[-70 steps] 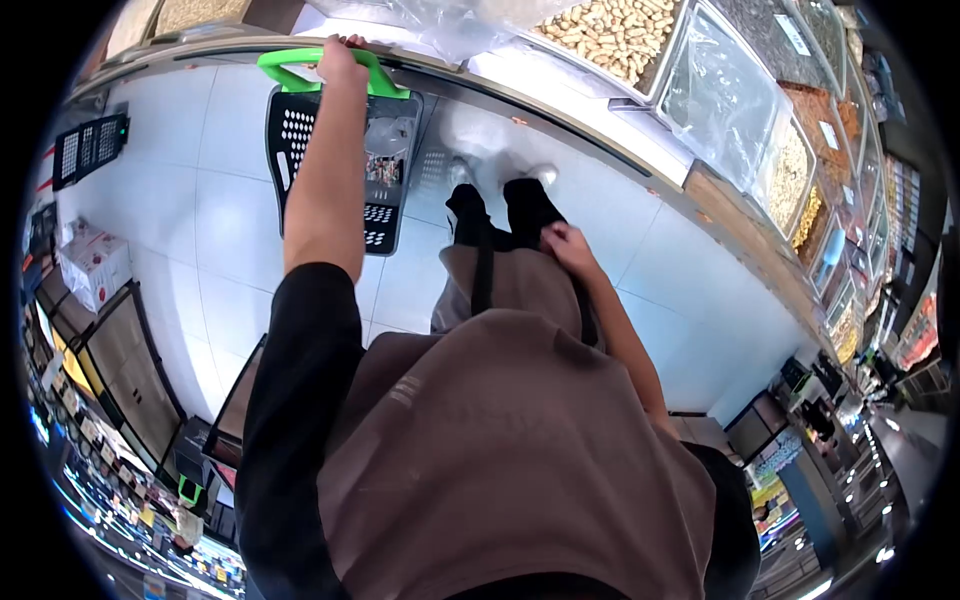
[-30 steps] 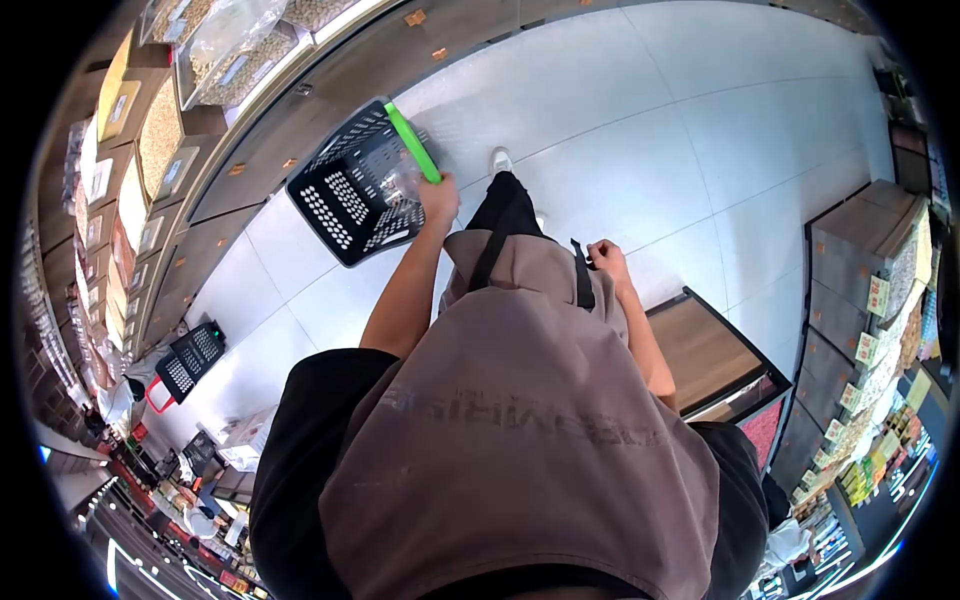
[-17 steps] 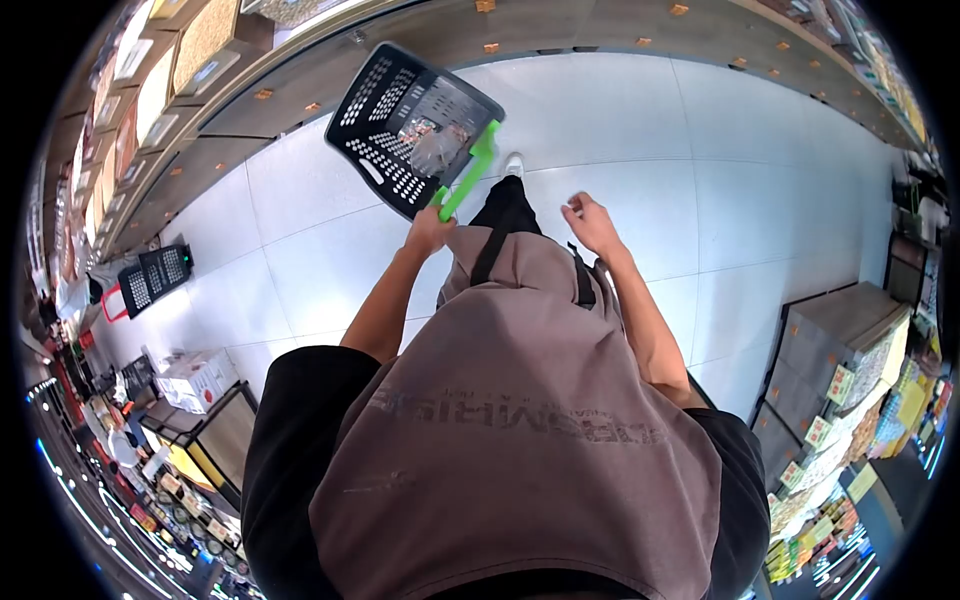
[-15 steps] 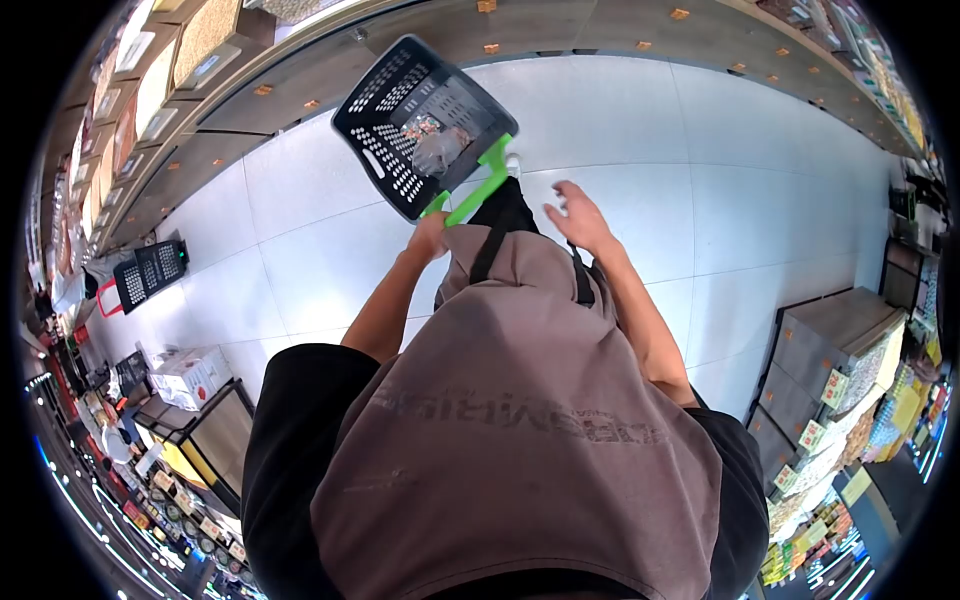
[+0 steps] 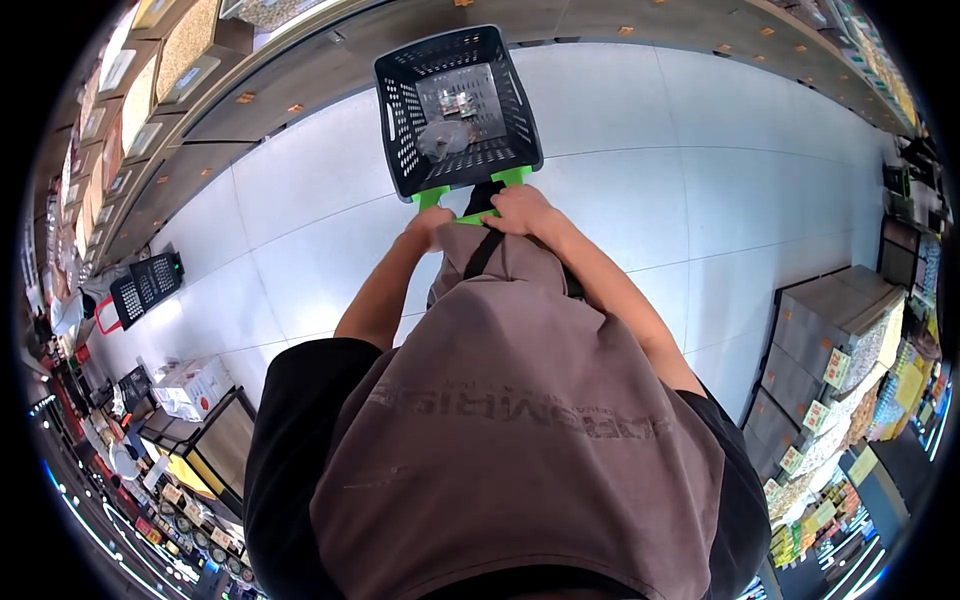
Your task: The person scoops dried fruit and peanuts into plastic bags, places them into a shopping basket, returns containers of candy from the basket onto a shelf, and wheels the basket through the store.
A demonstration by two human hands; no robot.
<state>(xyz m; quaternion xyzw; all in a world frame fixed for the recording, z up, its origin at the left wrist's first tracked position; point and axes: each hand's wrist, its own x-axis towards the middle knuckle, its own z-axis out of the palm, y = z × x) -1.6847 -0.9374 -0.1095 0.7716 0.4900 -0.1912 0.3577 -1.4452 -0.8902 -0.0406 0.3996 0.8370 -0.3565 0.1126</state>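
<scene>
In front of me is a dark grey shopping basket with perforated walls and a green handle on its near side. My left hand is closed round the left part of the handle. On its right part lies my right hand, its fingers curled over the green bar. Inside the basket are a clear plastic bag and a small packaged item, too small to name. My apron hides part of the handle and the undersides of both hands.
A long shelf base runs across the far side, with bins of dry goods at upper left. Another dark basket with a red handle is at left. A white box lies lower left, and a display stand stands right.
My right hand has come in from the right, from open and free to gripping the green handle. The basket has turned straighter and shifted right. My left hand keeps its hold.
</scene>
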